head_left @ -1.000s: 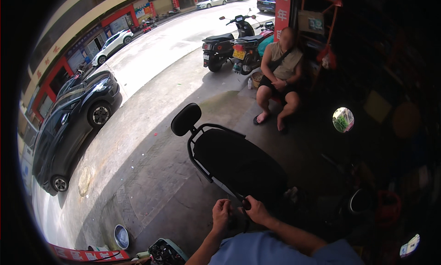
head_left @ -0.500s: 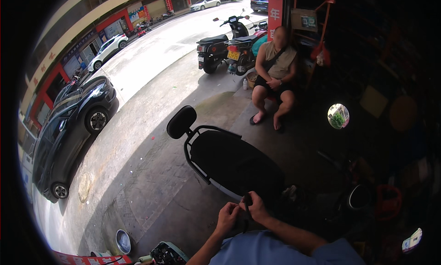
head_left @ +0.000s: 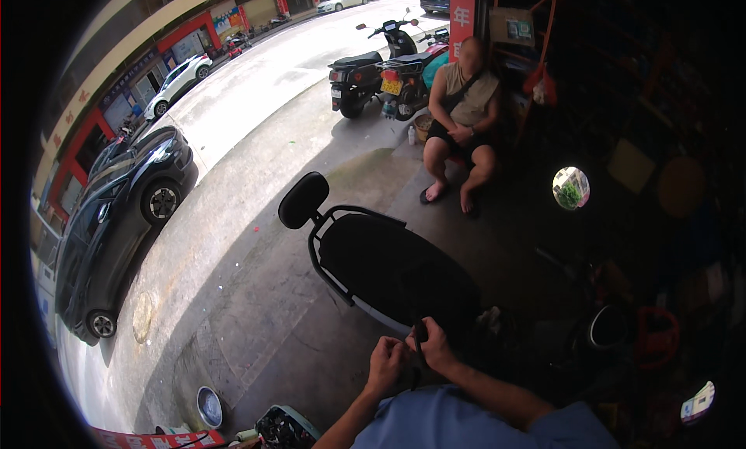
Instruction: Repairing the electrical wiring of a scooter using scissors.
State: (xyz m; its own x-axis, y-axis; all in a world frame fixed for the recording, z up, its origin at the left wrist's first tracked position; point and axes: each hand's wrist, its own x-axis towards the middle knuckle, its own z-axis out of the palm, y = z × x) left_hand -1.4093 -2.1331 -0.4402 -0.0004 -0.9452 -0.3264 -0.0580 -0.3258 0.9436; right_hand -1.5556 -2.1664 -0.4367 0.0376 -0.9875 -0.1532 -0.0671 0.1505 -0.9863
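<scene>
My two hands are close together in front of my blue shirt, by the near side of a black scooter seat. Closed round a dark, narrow, strip-like piece is my right hand; the piece hangs down below the fingers, and its kind is too dark to make out. My left hand is pinched shut just beside it, fingertips toward the right hand. Whatever sits between the left fingertips is hidden or too small to name. The seat has a black backrest and a tubular rail.
A person sits beyond the scooter, hands together. Two parked scooters stand by the street. A dark car is at the left. Near me are a metal basin and a greenish tray of dark parts. Round mirrors show at right.
The whole view has shifted slightly, so the scooter and the seated person appear a little higher and to the left. Both hands keep nearly the same closed pose.
</scene>
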